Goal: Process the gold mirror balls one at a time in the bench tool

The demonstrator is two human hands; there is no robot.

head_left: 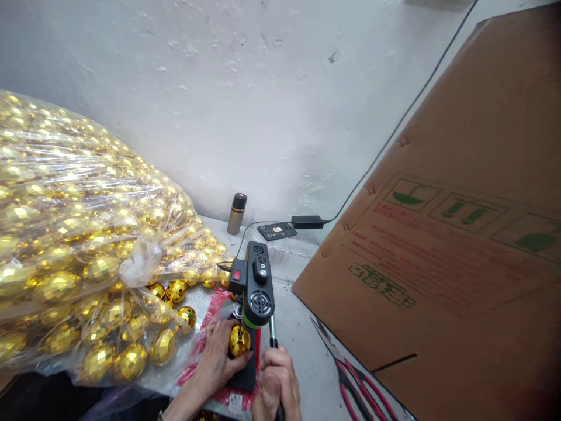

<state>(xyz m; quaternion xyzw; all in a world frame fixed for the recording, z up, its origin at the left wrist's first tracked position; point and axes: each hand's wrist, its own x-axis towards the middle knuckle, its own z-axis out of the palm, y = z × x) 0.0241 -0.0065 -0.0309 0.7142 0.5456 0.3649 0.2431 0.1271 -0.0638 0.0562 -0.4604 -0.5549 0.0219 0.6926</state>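
Observation:
A shiny gold faceted ball (239, 341) sits under the head of a small black bench press (258, 283) with a green ring. My left hand (215, 358) grips the ball, its fingers behind and thumb in front. My right hand (277, 383) is wrapped round the black lever handle (273, 339) at the press's right side. The black base (245, 377) of the press rests on a red plastic sheet (223, 394). Loose gold balls (176, 290) lie left of the press.
A large clear bag of gold balls (65, 234) fills the left. A big cardboard box (438, 234) stands at the right, with red-handled scissors (355, 380) beside it. Behind the press are a bottle (237, 214), a dark patterned card (277, 231) and a power adapter (307, 222) with its cable.

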